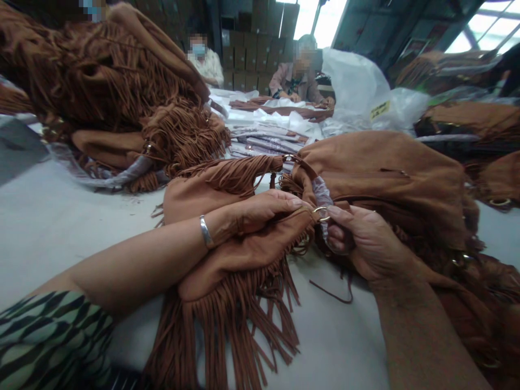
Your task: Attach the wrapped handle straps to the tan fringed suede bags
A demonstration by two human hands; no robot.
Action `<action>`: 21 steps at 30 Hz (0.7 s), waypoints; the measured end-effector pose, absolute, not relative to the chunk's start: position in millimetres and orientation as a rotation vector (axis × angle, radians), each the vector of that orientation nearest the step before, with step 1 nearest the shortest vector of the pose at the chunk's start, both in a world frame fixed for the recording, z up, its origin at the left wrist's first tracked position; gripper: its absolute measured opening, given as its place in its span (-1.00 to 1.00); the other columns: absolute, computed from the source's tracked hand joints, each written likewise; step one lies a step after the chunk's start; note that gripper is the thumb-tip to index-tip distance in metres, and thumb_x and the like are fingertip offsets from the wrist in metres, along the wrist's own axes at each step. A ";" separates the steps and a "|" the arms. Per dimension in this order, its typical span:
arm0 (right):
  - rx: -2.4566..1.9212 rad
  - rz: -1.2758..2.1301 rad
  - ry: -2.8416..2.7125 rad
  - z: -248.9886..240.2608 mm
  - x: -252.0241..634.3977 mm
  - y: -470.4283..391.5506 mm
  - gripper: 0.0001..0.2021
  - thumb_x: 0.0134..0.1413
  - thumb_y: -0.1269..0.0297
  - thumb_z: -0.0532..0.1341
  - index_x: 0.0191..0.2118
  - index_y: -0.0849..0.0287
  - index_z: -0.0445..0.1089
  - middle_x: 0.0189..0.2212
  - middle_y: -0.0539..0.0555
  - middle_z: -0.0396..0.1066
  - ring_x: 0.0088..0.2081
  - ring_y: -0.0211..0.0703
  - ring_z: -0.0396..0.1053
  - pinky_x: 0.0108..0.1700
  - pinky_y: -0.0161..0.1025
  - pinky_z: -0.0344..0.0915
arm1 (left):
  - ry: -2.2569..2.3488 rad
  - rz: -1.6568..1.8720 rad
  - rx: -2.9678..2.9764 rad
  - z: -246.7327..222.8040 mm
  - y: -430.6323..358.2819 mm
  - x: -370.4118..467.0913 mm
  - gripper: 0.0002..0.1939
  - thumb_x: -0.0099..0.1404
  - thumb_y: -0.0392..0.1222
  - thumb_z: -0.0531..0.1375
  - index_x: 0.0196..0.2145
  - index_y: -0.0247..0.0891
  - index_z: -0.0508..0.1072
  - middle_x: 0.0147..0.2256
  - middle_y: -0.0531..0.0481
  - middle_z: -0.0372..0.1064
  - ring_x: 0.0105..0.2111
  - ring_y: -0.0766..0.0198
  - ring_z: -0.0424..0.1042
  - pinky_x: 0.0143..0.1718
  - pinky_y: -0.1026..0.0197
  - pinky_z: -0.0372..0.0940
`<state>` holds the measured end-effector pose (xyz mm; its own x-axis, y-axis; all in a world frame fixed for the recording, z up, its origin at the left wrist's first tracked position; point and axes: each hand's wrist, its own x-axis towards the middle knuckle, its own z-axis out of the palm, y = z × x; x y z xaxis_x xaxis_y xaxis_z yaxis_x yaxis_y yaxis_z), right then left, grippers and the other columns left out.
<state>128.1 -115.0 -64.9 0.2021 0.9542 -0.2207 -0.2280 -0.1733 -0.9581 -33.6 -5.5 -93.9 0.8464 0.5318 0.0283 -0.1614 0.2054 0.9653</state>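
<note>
A brown fringed bag (239,244) lies across the middle of the white table, its long fringe hanging toward me. My left hand (264,210) is closed on the bag's edge, close to a gold metal ring (320,213). On the ring's other side, my right hand (357,233) pinches the strap end at the ring, its fingers curled. Plastic-wrapped strap (322,190) passes behind the ring and partly under my right fingers. A second ring (289,158) joins the bag's far corner to the strap.
Fringed brown bags are heaped at the left (122,81). Another large brown bag (382,162) rests just beyond my right hand. Wrapped straps (264,142) and clear plastic (357,81) lie farther back on the table (97,222). Two people sit or stand behind it.
</note>
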 end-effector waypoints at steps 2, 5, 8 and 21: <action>-1.285 1.267 -0.843 -64.6 128.6 -116.1 -0.73 -0.11 0.19 0.40 -0.45 0.22 0.32 -0.69 -0.11 0.15 -0.66 -0.44 0.05 -0.69 -0.51 0.06 | 0.277 0.476 1.327 -88.2 -10.7 -35.9 -0.81 0.20 -0.16 0.22 -0.32 -0.37 0.45 -0.35 0.01 0.39 -0.31 0.36 0.35 -0.13 0.24 0.25; -1.262 1.241 -0.913 -62.9 128.7 -118.3 -0.74 -0.09 0.17 0.39 -0.44 0.23 0.35 -0.68 -0.10 0.18 -0.65 -0.44 0.09 -0.66 -0.50 0.10 | 0.233 0.434 1.577 -78.1 -22.8 -38.7 -0.56 0.14 -0.07 0.29 -0.06 -0.31 0.39 -0.11 -0.07 0.38 -0.09 0.22 0.35 0.00 0.17 0.20; -1.262 1.205 -0.937 -60.1 128.6 -121.6 -0.74 -0.09 0.17 0.39 -0.45 0.22 0.34 -0.70 -0.11 0.17 -0.67 -0.44 0.09 -0.65 -0.49 0.09 | 0.331 0.552 1.880 -70.9 -34.8 -39.2 -0.42 0.03 -0.03 0.37 -0.03 -0.30 0.36 -0.09 -0.08 0.38 -0.06 0.15 0.35 0.00 0.16 0.21; -1.266 1.206 -1.000 -58.3 130.9 -127.1 -0.78 -0.04 0.16 0.36 -0.40 0.17 0.37 -0.67 -0.09 0.20 -0.65 -0.39 0.13 -0.62 -0.44 0.09 | 0.437 0.696 1.901 -67.7 -50.6 -37.5 -0.67 0.17 -0.15 0.26 -0.14 -0.35 0.36 -0.27 -0.02 0.40 -0.27 0.27 0.36 -0.23 0.24 0.24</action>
<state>130.9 -127.1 -58.3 0.1356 0.9868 -0.0890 -0.0952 -0.0764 -0.9925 -37.5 -50.6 -67.7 0.7669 0.5816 0.2713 -0.0082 -0.4137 0.9104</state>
